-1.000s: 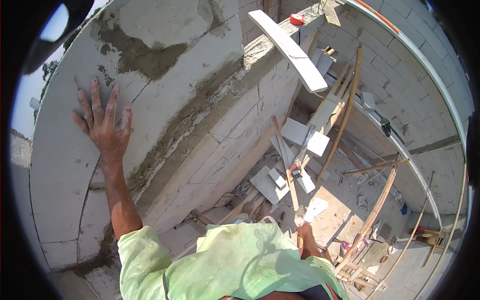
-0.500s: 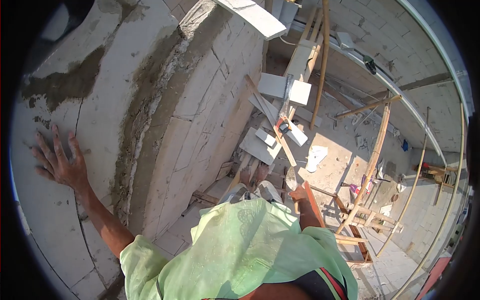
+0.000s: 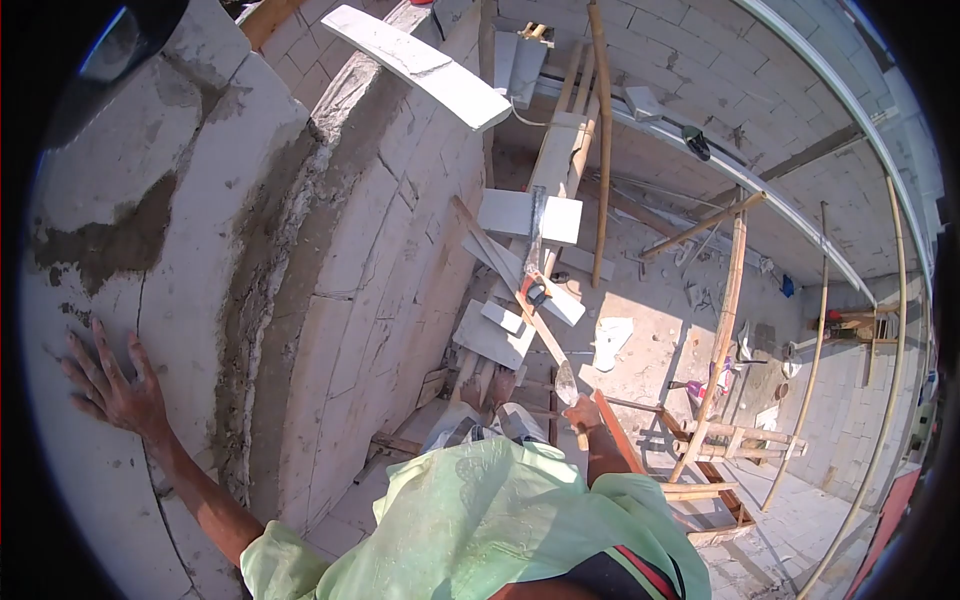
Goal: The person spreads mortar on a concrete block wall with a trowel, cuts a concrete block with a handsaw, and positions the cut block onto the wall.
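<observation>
My left hand lies flat with spread fingers on the pale block wall, which has patches of grey mortar. It holds nothing. My right hand, low beside my body, is closed around the handle of a trowel. The trowel's metal blade points away from me. Just past it, a wooden strip runs over the planks toward a handsaw with an orange and black grip. The saw rests across a white block. Nearer my bare feet, a small white block sits on a larger slab.
A long white block piece lies across the wall top. Bamboo poles and scaffold planks stand ahead. Several poles and a wooden frame rise at right, above a littered floor well below me. A metal beam crosses the right side.
My view has tilted and shifted, so the scaffold and saw appear lower and further left. My left hand stays on the wall, and my right hand still grips the trowel.
</observation>
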{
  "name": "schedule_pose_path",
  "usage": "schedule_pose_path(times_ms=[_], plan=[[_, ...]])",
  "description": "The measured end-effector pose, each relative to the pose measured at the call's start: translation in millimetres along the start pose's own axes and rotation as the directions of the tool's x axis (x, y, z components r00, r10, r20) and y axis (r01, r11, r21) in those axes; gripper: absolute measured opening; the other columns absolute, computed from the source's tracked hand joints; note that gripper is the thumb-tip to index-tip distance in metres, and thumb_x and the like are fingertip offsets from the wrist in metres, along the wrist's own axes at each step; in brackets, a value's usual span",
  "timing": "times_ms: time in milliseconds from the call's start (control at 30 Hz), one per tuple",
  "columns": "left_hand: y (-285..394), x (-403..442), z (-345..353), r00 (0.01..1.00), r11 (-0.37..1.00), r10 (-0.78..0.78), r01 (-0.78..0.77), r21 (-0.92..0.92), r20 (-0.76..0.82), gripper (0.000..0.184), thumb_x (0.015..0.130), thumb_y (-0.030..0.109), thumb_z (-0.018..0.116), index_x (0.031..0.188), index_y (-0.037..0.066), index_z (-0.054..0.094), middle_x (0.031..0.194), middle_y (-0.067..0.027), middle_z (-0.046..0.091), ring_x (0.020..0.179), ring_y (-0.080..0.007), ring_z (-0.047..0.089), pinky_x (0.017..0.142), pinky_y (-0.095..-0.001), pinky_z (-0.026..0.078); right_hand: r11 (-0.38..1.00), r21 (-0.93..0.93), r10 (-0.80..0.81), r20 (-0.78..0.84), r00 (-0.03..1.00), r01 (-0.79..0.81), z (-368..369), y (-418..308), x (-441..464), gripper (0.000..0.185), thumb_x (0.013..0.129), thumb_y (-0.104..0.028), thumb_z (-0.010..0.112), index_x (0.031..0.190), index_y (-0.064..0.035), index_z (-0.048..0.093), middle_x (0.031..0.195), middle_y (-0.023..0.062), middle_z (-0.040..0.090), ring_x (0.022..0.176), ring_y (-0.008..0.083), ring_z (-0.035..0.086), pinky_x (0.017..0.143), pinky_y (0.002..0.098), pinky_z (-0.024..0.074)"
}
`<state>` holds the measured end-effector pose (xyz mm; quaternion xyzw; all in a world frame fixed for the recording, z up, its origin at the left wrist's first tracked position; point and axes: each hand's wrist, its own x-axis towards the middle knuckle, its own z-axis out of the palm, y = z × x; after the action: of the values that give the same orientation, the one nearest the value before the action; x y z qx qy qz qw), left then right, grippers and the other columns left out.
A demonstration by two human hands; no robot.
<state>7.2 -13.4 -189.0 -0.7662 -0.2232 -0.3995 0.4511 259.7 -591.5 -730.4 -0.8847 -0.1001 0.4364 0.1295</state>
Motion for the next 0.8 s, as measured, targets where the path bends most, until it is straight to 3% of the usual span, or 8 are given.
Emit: schedule_pose_path(times_ms=[200, 433, 500, 533, 567, 633, 700, 800], plan=[[-1, 0, 0, 1.0, 0.999, 0.021, -0.02, 0.03, -0.013, 0.049, 0.088, 0.046, 0.066, 0.134, 0.031, 0.056, 0.144, 0.0041, 0.049, 0.134, -0.0183, 0.044, 0.115, -0.0387, 0.013, 1.0, -0.01, 0.029, -0.056, 0.998, -0.029, -13, -15, -9, 0.039, 0.071, -0.024, 0.064, 0.1, 0.0023, 0.057, 0.099, 0.0288, 0.065, 0.098, 0.0445, 0.063, 0.084, 0.0479, 0.0517], [-6, -5, 4, 0.999, 0.999, 0.043, -0.043, 0.033, -0.011, 0.05, 0.086, 0.049, 0.067, 0.132, 0.032, 0.058, 0.141, 0.0042, 0.053, 0.131, -0.0194, 0.046, 0.114, -0.0397, 0.016, 0.973, 0.097, 0.2, 0.107, 0.974, -0.21, 13, 9, 0, 0.044, 0.07, -0.027, 0.07, 0.101, 0.0033, 0.057, 0.097, 0.0269, 0.066, 0.098, 0.0394, 0.065, 0.083, 0.0437, 0.0534], [-9, -6, 5, 0.997, 0.996, 0.078, -0.078, 0.036, 0.018, 0.051, 0.085, 0.05, 0.067, 0.132, 0.032, 0.058, 0.14, 0.0041, 0.053, 0.131, -0.0205, 0.047, 0.113, -0.0406, 0.016, 0.994, 0.07, -0.08, -0.028, 0.996, 0.082, 20, 23, -8, 0.044, 0.07, -0.025, 0.074, 0.099, 0.0049, 0.058, 0.088, 0.0254, 0.067, 0.09, 0.041, 0.067, 0.075, 0.0436, 0.0542], [-5, -6, 5, 0.998, 0.997, 0.064, -0.064, 0.039, 0.006, 0.051, 0.084, 0.052, 0.068, 0.131, 0.033, 0.059, 0.14, 0.0038, 0.054, 0.131, -0.0217, 0.047, 0.113, -0.0418, 0.016, 0.995, 0.014, 0.098, 0.002, 0.995, -0.098, 15, 12, -15, 0.044, 0.07, -0.025, 0.075, 0.1, 0.0031, 0.058, 0.086, 0.0246, 0.067, 0.087, 0.0398, 0.067, 0.071, 0.0426, 0.0545], [-4, -7, 4, 0.999, 0.998, 0.04, -0.039, 0.047, -0.019, 0.051, 0.083, 0.054, 0.068, 0.13, 0.034, 0.06, 0.139, 0.0034, 0.054, 0.131, -0.0229, 0.047, 0.113, -0.043, 0.016, 0.979, 0.198, 0.059, 0.004, 0.998, -0.059, 37, 37, -6, 0.043, 0.07, -0.025, 0.076, 0.096, 0.0034, 0.059, 0.084, 0.0234, 0.067, 0.084, 0.0386, 0.068, 0.068, 0.0419, 0.0547], [-8, -10, 4, 0.999, 0.999, 0.038, -0.038, 0.01, -0.008, 0.051, 0.082, 0.055, 0.069, 0.127, 0.032, 0.062, 0.139, 0.0028, 0.054, 0.133, -0.0211, 0.044, 0.114, -0.0422, 0.01, 0.968, 0.15, -0.172, -0.172, 0.97, 0.199, 51, 51, -2, 0.024, 0.071, -0.02, 0.072, 0.082, -0.0022, 0.061, 0.066, 0.0126, 0.064, 0.061, 0.0276, 0.065, 0.053, 0.0398, 0.0505], [-10, -12, 7, 1.0, 0.999, 0.021, -0.021, -0.038, -0.007, 0.052, 0.08, 0.056, 0.07, 0.125, 0.03, 0.064, 0.14, 0.0021, 0.054, 0.136, -0.0194, 0.041, 0.116, -0.0414, 0.004, 0.702, -0.548, -0.583, -0.074, 0.809, 0.456, 98, 112, 34, 0.022, 0.068, -0.022, 0.074, 0.081, -0.0083, 0.062, 0.06, 0.0085, 0.06, 0.057, 0.0261, 0.063, 0.05, 0.0372, 0.0491], [-13, -14, 6, 1.0, 0.999, 0.012, -0.012, -0.033, 0.015, 0.049, 0.081, 0.056, 0.07, 0.123, 0.031, 0.066, 0.139, 0.0016, 0.054, 0.134, -0.0192, 0.042, 0.116, -0.0428, 0.004, 0.886, -0.264, -0.438, -0.213, 0.873, 0.38, 57, 60, -4, 0.022, 0.071, -0.027, 0.072, 0.08, -0.0104, 0.061, 0.057, 0.006, 0.056, 0.057, 0.0241, 0.061, 0.052, 0.037, 0.0485]])
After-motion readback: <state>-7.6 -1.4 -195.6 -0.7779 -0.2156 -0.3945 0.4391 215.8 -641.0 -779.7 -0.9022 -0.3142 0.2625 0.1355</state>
